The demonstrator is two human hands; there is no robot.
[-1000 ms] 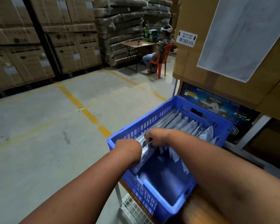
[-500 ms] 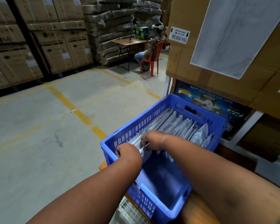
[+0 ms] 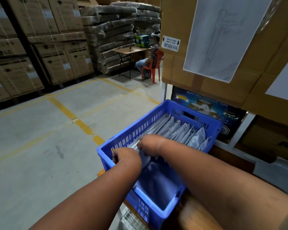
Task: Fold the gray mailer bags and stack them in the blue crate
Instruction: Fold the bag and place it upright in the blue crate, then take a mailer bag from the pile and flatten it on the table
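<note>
The two hands have slid a little toward the near-left corner of the blue crate (image 3: 158, 123) since a moment ago, and the folded bag (image 3: 144, 155) they hold has come with them. It now leans at the front of the row of gray mailer bags (image 3: 181, 130). This looks like the end of putting one more bag in place, so the row is growing and the near half of the crate has room for more.

The left hand (image 3: 125, 157) is curled, with its fingers hooked down by the crate's left wall at the bag's edge. Most of its fingers are hidden, so how tightly it holds cannot be told. The right hand (image 3: 150, 143) is curled too, and its fingertips pinch the top of the same bag.

The bags are thin, smooth and a bit shiny, like soft plastic. They stand on edge, packed side by side, with pointy, crinkled tops. The crate is hard plastic with rows of small slots in its walls and a smooth floor. It sits on a wooden table (image 3: 196, 214). Behind it stands a big cardboard box (image 3: 178, 67), dull and flat.
</note>
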